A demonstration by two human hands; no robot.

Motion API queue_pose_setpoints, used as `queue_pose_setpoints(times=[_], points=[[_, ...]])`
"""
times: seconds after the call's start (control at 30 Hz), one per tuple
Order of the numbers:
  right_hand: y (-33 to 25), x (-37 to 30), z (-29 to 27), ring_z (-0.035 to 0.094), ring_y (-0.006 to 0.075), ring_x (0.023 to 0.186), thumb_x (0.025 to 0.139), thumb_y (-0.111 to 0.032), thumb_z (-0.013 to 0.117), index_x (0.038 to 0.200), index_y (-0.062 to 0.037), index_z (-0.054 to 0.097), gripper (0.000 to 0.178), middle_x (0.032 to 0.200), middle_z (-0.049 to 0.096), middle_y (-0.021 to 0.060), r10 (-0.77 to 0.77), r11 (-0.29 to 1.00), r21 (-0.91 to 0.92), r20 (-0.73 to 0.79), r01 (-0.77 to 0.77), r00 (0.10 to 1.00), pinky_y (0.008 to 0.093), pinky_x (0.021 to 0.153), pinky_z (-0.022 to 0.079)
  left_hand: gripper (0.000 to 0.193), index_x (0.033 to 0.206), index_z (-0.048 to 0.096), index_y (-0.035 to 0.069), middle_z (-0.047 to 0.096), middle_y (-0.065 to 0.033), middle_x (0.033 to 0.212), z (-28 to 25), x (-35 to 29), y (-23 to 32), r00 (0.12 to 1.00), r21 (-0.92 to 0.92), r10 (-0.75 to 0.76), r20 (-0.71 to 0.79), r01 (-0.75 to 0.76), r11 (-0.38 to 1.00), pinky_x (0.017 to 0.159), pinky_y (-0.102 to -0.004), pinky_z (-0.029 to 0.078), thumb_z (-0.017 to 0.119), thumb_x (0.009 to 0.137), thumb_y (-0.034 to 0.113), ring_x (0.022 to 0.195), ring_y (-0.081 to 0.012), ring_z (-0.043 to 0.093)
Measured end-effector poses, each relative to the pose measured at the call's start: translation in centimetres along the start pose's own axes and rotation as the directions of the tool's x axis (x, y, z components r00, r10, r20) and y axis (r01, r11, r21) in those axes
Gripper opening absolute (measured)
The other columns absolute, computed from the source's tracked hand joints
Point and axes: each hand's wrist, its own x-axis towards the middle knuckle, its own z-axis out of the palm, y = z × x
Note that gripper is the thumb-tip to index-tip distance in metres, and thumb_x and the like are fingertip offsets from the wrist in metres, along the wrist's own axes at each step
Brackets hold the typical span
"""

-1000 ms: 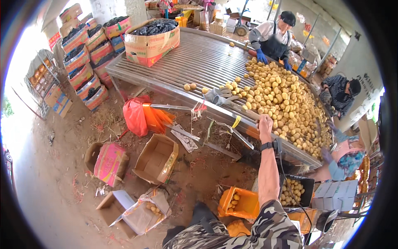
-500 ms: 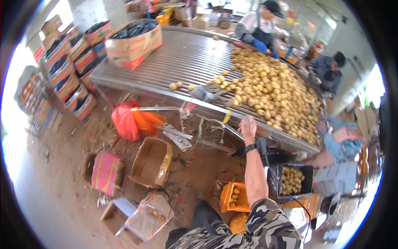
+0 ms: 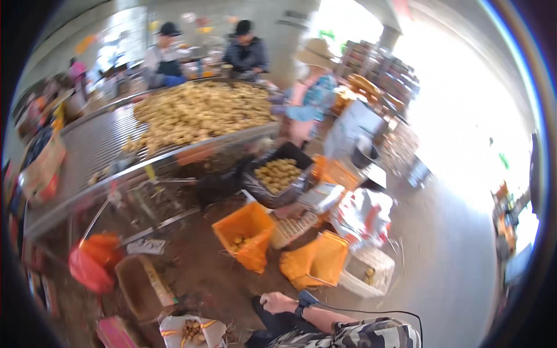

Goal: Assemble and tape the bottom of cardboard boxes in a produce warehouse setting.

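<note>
My right hand (image 3: 279,303) hangs low in front of my dark-clad leg, its fingers curled in with nothing visible in them. A dark band (image 3: 304,302) circles that wrist, and a thin black cable runs from near it. My left hand is out of the picture. Nearest the right hand stands an orange container (image 3: 313,261), apart from it. Another orange container (image 3: 261,232) beyond holds a few potatoes. To its upper right, a box with a black liner (image 3: 299,153) is filled with potatoes (image 3: 277,175).
A slatted metal table (image 3: 81,145) carries a large potato heap (image 3: 200,113). Three people stand around its far and right sides. Open cartons (image 3: 136,284) and a white bag of potatoes (image 3: 206,327) lie at lower left. A pale crate (image 3: 371,269) stands beside the orange container.
The view has swung to the right, bringing in the bright floor and stacked goods there. My right hand has come back from the table's edge down toward my body, fingers curled.
</note>
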Motion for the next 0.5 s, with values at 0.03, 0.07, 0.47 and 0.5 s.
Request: queue_pose_setpoints(times=[0.03,0.07,0.47,0.5], points=[[1.8,-2.4,1.1,0.078,0.0282,0.082,0.092,-0.021,0.063,0.114,-0.005,0.073,0.029,0.091,0.077,0.0166,0.029,0.999,0.039,-0.053,-0.027,0.998,0.045,0.071,0.059,0.073,0.16,0.049,-0.003,0.058,-0.0246,0.158,0.5,1.0,1.1,0.998,0.045,0.064,0.029,-0.065,0.997,0.124,-0.0438,0.041,0.074,0.103,0.035,0.147,-0.0399,0.054],[3.6,-4.2,2.5,0.076,0.0265,0.079,0.092,-0.022,0.064,0.116,-0.004,0.072,0.031,0.091,0.077,0.0164,-0.082,0.996,0.032,-0.052,0.084,0.995,0.0437,0.069,0.058,0.073,0.16,0.05,-0.003,0.059,-0.0254,0.158,1.6,1.7,2.3,0.991,0.088,0.119,0.059,-0.124,0.988,0.124,-0.0441,0.041,0.074,0.103,0.035,0.146,-0.0402,0.055],[13.8,-27.3,-1.6,0.066,0.0197,0.091,0.087,-0.014,0.065,0.167,-0.001,0.034,0.087,0.103,0.071,0.0113,0.049,0.545,0.768,-0.428,0.335,0.902,0.0369,0.077,0.054,0.065,0.156,0.056,-0.001,0.073,-0.0176,0.135,36.0,-9.5,19.6,0.569,-0.162,0.615,0.546,-0.648,0.744,0.106,-0.0392,0.054,0.076,0.098,0.02,0.12,-0.0262,0.071],[15.9,-29.9,-2.3,0.066,0.0213,0.1,0.085,-0.013,0.065,0.168,-0.0009,0.032,0.09,0.115,0.069,0.0129,0.051,0.476,0.774,-0.498,0.417,0.866,0.0378,0.085,0.055,0.062,0.154,0.056,-0.003,0.072,-0.0166,0.137,39.1,-13.3,21.6,0.529,-0.173,0.602,0.598,-0.648,0.742,0.108,-0.0393,0.053,0.074,0.099,0.017,0.123,-0.0251,0.068]])
